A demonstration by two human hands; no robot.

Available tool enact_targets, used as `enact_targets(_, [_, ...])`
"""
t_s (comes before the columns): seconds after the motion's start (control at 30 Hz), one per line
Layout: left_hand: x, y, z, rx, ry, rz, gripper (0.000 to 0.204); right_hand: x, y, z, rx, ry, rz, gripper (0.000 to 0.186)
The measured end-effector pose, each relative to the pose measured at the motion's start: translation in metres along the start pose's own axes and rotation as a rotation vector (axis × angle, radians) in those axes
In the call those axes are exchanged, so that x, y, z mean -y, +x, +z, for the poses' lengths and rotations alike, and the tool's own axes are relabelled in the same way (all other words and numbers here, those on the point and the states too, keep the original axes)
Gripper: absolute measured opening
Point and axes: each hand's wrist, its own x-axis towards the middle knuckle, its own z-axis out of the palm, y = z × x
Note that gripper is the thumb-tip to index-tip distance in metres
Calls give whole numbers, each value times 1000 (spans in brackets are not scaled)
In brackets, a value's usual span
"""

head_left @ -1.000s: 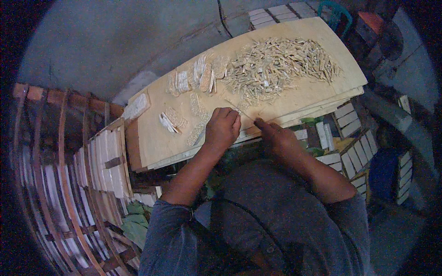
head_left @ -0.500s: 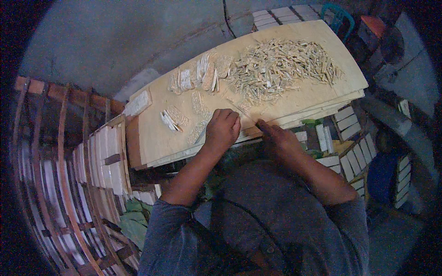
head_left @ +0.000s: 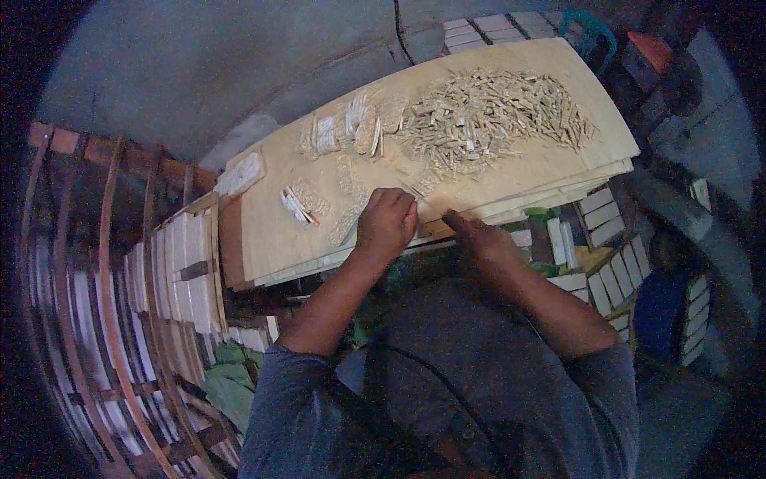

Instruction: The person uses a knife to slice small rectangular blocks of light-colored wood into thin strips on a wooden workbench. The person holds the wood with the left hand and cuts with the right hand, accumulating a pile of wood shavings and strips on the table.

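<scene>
My left hand (head_left: 387, 219) is closed at the near edge of a pale wooden board (head_left: 271, 243), its fingers curled over something I cannot make out. Close by on the right, my right hand (head_left: 483, 239) is closed with the index finger stretched toward the left hand. It grips a thin knife-like tool, whose blade is too smeared to see clearly now. Beyond both hands lies a wide heap of short pale sticks (head_left: 479, 116). Left of the heap are ribbed, pale flat pieces (head_left: 351, 180) and small bundles of white strips (head_left: 295, 203).
A whitish block (head_left: 241, 174) lies at the board's left end. Slatted wooden racks (head_left: 104, 239) stand on the left. Trays of white bars (head_left: 602, 215) sit below right, and a teal chair (head_left: 590, 36) stands at the far right. A grey wall (head_left: 239, 72) rises behind.
The knife-like tool, plain across the gap between my hands before, is now blurred. Both hands stay almost in place; the whole view has shifted slightly.
</scene>
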Motion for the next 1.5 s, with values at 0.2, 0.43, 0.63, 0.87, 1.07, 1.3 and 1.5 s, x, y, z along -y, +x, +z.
enact_targets(0.2, [4,-1,2,-15,-26,24,15,1,15,12,7,-63,-5,62])
enact_targets(0.43, [-2,-4,-5,-54,-51,-21,13,-17,-11,18,-76,30,-80,64])
enact_targets(0.63, [4,-5,-4,-1,-42,-11,13,4,25,24,-64,-37,-55,63])
enact_targets(0.87, [-2,-7,-9,-78,-121,-28,14,-8,-19,13,57,-69,108,61])
enact_targets(1.07, [9,-12,-5,21,-46,-2,15,23,35,15,21,-99,73,56])
enact_targets(1.3, [4,-13,-10,-4,-61,-28,13,2,-12,13,133,-75,115,62])
enact_targets(1.5, [6,-17,-13,16,-64,-20,14,5,17,29,-168,54,-150,61])
